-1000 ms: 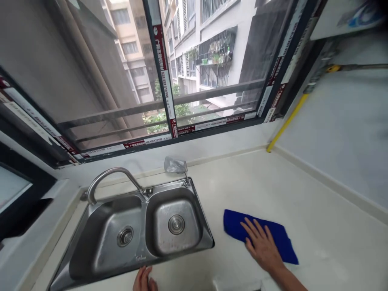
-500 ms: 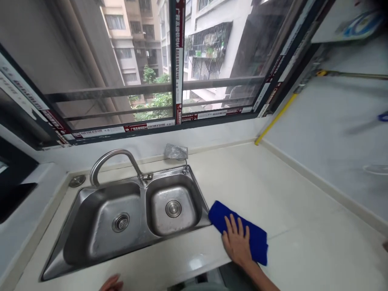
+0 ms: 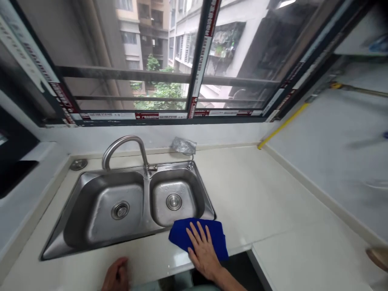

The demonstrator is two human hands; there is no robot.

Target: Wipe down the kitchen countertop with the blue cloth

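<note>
My right hand lies flat on a blue cloth, fingers spread, pressing it against the counter. The folded cloth covers the strip in front of the small basin and laps up to the sink's front rim. My left hand hovers low by the counter's front edge, left of the cloth, with its fingers curled in; no object shows in it. The double-bowl steel sink sits just beyond both hands, with a curved faucet behind it.
Against the back wall stands a plastic-wrapped item beside the sink's corner. A round metal cover lies at the back left. A yellow pipe runs down the right corner. Below the counter's front edge is a dark opening.
My right hand has slid the blue cloth leftward along the counter to the front of the small basin. My left hand has come further into view. The camera view has shifted slightly.
</note>
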